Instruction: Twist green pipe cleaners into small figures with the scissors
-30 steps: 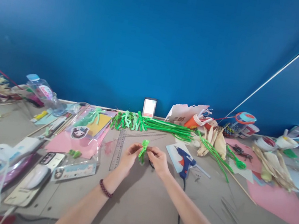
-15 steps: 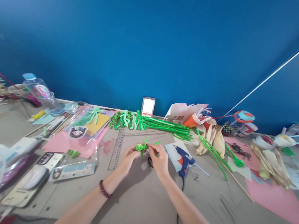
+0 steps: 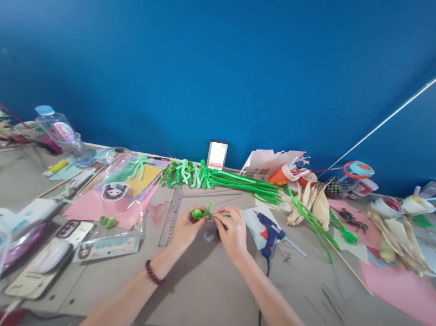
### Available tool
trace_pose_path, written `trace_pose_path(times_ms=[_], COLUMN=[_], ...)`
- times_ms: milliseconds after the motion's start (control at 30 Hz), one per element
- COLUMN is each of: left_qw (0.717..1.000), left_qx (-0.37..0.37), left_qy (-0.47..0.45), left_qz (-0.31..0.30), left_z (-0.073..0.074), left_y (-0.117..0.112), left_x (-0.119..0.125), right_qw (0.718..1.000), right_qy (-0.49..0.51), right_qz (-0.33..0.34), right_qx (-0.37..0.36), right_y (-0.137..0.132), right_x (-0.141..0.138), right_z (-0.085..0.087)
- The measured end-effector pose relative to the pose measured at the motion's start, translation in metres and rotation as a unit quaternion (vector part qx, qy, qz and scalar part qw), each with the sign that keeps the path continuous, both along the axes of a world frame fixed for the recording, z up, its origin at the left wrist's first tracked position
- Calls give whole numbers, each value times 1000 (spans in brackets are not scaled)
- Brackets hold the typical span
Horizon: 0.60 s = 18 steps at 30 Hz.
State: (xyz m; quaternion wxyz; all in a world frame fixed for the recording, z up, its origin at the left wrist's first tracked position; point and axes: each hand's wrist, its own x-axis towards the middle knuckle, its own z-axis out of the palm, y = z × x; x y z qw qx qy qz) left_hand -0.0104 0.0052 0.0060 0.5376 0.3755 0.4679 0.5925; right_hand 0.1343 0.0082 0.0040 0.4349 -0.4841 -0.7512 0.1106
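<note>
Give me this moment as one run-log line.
left hand: grip on small bright-green fuzzy piece | right hand: at its right side, contact unclear | blue plastic glue gun: lying unheld, right of hands

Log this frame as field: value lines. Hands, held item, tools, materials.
left hand: gripping green fuzzy piece
right hand: fingertips at the piece's right side; exact grip unclear
left wrist: dark red beaded bracelet
beside left hand: clear ruler
beside right hand: blue glue gun, lying down, black cord attached
beyond hands: bundle of green stems
backdrop: blue wall
</note>
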Motion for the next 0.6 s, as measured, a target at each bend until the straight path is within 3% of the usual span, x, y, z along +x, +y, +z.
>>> trace_pose_path(times_ms=[167, 333, 400, 533, 600], left_qw=[997, 993, 993, 993, 993], left_qx=[29, 42, 29, 1, -12], left_qy=[62, 95, 80, 42, 25], left_qz=[-22, -61, -79, -108, -118], left_z=[2, 13, 17, 19, 17], left_y=[2, 3, 3, 3, 4], left_x=[-4, -12, -14, -15, -16], right_qw=[993, 963, 934, 817, 781], right_qy=[72, 161, 205, 341, 381], right_qz=[60, 62, 64, 96, 106], right_qx=[-66, -205, -286, -455, -484], right_y=[6, 7, 7, 6, 6], right_x=[2, -1, -1, -1, -1], right_z=[-1, -3, -1, 5, 7])
